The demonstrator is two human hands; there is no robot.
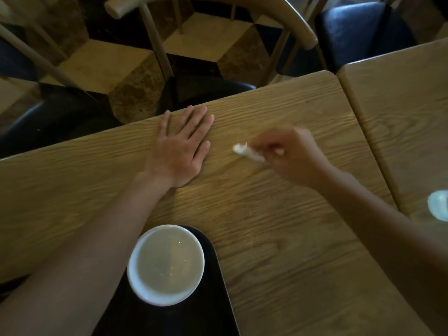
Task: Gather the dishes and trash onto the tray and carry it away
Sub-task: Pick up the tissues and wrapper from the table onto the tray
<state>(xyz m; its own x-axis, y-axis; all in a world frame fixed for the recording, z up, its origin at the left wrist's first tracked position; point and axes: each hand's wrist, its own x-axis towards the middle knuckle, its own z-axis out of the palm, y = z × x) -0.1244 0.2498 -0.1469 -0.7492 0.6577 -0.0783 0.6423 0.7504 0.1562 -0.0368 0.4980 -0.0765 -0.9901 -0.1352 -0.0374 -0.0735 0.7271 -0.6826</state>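
A black tray (218,299) lies at the near edge of the wooden table (278,226), partly under my left forearm. A white bowl (166,264) stands on the tray's far end. My left hand (180,147) rests flat on the table, fingers spread, holding nothing. To its right, my right hand (294,155) pinches a crumpled white paper scrap (247,152) just above the tabletop; the hand and scrap are blurred.
A second wooden table (407,105) abuts on the right, with a pale translucent object (438,204) at the frame's edge. Wooden chairs (218,10) with dark seats (361,30) stand beyond the far table edge, over a patterned tile floor.
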